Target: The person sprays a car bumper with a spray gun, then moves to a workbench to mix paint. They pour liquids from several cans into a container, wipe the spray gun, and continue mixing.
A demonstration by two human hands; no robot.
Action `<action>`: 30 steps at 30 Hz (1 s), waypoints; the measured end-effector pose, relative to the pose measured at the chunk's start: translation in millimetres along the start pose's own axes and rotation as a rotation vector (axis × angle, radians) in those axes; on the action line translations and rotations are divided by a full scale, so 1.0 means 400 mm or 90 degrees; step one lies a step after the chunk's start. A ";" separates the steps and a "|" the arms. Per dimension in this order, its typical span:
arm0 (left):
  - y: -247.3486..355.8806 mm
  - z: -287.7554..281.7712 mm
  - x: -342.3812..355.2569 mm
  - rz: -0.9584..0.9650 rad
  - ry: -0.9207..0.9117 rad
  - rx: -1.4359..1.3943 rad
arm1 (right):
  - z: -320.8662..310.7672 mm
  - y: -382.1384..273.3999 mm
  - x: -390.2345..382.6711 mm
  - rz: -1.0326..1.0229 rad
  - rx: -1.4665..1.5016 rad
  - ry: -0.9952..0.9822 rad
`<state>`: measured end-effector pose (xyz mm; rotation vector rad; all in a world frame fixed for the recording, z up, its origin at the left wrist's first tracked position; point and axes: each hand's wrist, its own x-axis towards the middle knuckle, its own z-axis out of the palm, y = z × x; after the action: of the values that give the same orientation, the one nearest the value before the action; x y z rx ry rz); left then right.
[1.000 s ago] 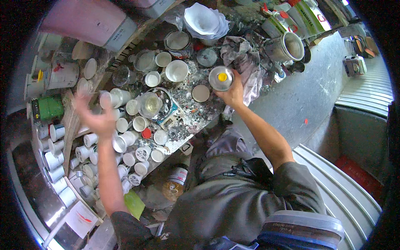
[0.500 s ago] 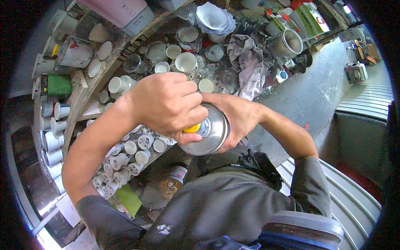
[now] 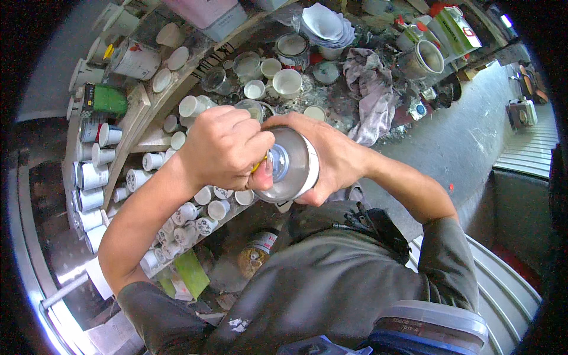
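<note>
My right hand (image 3: 328, 151) is wrapped around a round metal can (image 3: 296, 168) with a pale side, tilted so its silver top faces left and up. A bluish-clear plastic spout (image 3: 277, 162) rises from the middle of that top. My left hand (image 3: 225, 148) is closed beside the spout, thumb against the fingers, pinching a yellow cap (image 3: 259, 164). Most of the cap is hidden by the fingers. Whether it still touches the spout I cannot tell. Both hands are in front of my chest, over the near side of a cluttered bench.
White cups (image 3: 287, 82), a stained paint tin (image 3: 293, 50), stacked paper cones (image 3: 322, 23) and a crumpled rag (image 3: 370, 89) crowd the dirty bench. Shelves at left hold more tubs and a green box (image 3: 106, 99). A yellowish container (image 3: 254, 257) stands below; grey floor (image 3: 467, 112) stretches right.
The can has tilted further, its top turning leftward. My left hand has shifted slightly left and down, with the yellow cap pulled toward the can's edge. The surroundings have slid right in view.
</note>
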<state>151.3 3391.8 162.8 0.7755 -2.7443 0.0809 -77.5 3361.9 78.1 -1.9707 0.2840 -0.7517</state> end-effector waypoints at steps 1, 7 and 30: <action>0.004 0.002 -0.009 -0.022 0.005 0.005 | 0.008 0.001 0.003 -0.010 -0.028 0.017; 0.022 -0.004 -0.029 -0.169 0.037 0.057 | 0.031 0.004 0.019 -0.047 -0.100 0.081; 0.014 -0.135 -0.016 0.029 -0.059 0.118 | 0.011 -0.029 0.018 -0.050 0.094 0.009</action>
<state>167.4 3406.8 212.8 0.7813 -2.8728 0.3213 -70.4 3367.3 89.4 -1.8466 0.1562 -0.8145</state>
